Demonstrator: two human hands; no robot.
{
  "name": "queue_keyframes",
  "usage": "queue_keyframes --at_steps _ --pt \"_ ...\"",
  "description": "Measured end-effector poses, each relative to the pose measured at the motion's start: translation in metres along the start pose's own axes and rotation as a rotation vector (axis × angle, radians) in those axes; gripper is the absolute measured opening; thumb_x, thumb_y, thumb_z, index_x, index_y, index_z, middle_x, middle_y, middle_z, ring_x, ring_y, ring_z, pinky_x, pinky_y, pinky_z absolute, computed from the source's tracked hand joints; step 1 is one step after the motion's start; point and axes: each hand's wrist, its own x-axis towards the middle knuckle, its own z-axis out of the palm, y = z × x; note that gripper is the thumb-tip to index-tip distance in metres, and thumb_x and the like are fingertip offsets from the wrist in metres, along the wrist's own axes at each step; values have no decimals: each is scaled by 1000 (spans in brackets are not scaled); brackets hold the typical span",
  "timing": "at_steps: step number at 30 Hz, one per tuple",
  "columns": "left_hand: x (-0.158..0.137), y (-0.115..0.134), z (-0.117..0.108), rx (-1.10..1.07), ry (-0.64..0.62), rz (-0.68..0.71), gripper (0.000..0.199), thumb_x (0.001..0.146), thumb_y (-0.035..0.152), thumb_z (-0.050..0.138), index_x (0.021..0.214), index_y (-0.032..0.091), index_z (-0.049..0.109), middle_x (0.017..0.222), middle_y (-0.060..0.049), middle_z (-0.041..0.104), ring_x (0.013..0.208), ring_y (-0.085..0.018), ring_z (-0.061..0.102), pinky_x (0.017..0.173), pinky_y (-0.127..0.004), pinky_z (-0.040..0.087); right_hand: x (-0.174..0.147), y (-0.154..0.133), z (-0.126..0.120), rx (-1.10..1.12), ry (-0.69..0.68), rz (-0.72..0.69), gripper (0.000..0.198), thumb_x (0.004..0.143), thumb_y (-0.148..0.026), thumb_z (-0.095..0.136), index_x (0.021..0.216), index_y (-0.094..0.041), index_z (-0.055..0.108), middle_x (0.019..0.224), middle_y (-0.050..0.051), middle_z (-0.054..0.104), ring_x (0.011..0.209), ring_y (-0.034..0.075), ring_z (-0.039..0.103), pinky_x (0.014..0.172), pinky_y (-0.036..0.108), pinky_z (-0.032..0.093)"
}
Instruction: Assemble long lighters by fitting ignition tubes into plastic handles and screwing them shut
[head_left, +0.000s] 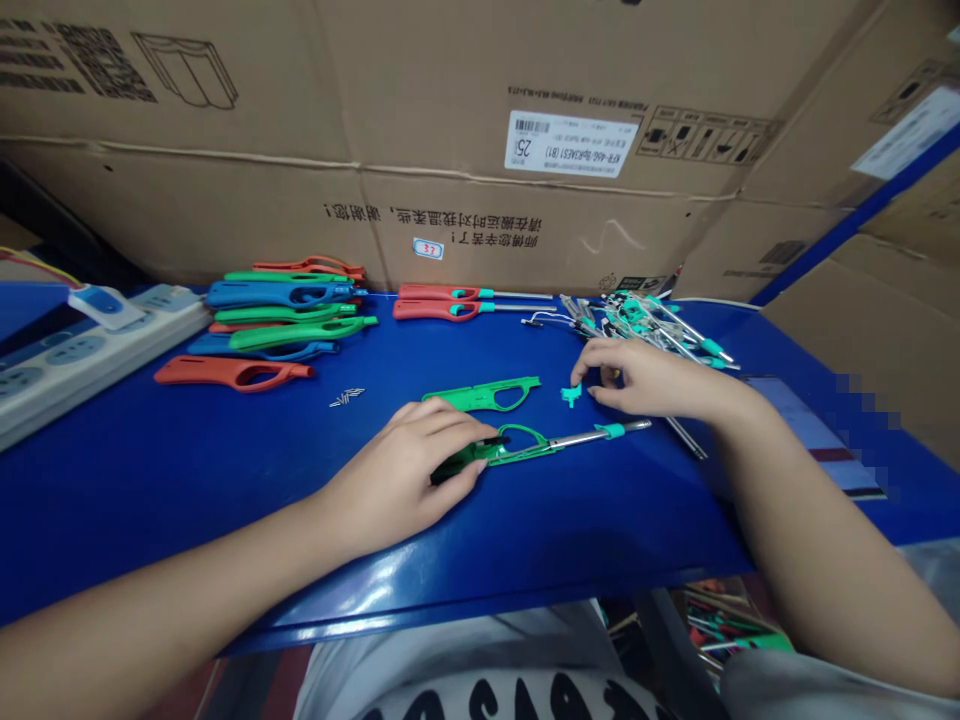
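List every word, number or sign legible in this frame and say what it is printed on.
"25": upside down on the white shipping label of the cardboard box; its finer print is too small to read.
"32": on the small sticker; roughly legible.
Chinese characters: printed upside down on the box, too blurred to read reliably.
Handling pictograms: signs only, no readable words.

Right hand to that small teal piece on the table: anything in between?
Nothing visible. The right hand has its fingers right at the small teal piece, which lies alone on the bare blue table. The green half-shell lies to its left, apart; the left hand presses the green lighter body below.
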Motion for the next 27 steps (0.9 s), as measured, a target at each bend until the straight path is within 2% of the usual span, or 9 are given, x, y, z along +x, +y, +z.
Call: queue_keyframes --at_steps 5,10,14,17,21,24,27 --pt "0 -1 2 -20 7 17 29 99 29 58 127 22 63 120 -6 72 113 -23 63 101 -42 46 -1 5 1 10 -61 -56 18 83 -21 60 98 -20 70 108 7 62 70 13 57 65 28 47" --pt "-1 -2 3 -21 2 16 31 98 28 59 128 22 63 121 -7 71 114 -24 63 101 -43 47 -1 0 3 23 -96 -53 16 84 -21 59 96 -20 70 100 6 64 74 15 58 64 27 45" --pt "-1 -3 4 -20 1 18 32 99 28 58 130 23 62 121 -8 71 114 -25 64 101 -44 48 -1 -1 6 46 -94 -75 18 86 -32 66 99 -20 69 99 6 65 71 15 58 63 28 45" --pt "0 -2 4 -21 -9 16 31 99 27 58 130 23 62 120 -8 72 113 -25 65 99 -44 49 0 -3 8 49 -98 -104 17 90 -35 62 92 -20 69 97 6 67 75 16 60 65 28 44" --pt "1 0 3 -24 -21 13 29 99 26 59 127 22 63 118 -7 73 111 -25 65 99 -44 50 -1 -18 6 114 -59 -138 16 92 -34 61 91 -20 70 94 6 69 76 16 61 65 27 44" --pt "1 1 1 -25 -29 -16 26 98 26 61 122 20 66 116 -8 72 111 -25 65 99 -44 51 -1 -36 8 197 -45 -221 16 92 -34 63 88 -20 70 92 5 69 78 16 62 69 28 45" --pt "1 2 1 -21 -27 -37 24 97 25 62 118 17 67 114 -9 72 109 -26 65 100 -45 52 1 -49 17 224 -79 -293 10 93 -24 62 88 -19 69 92 5 68 83 16 62 74 28 46"
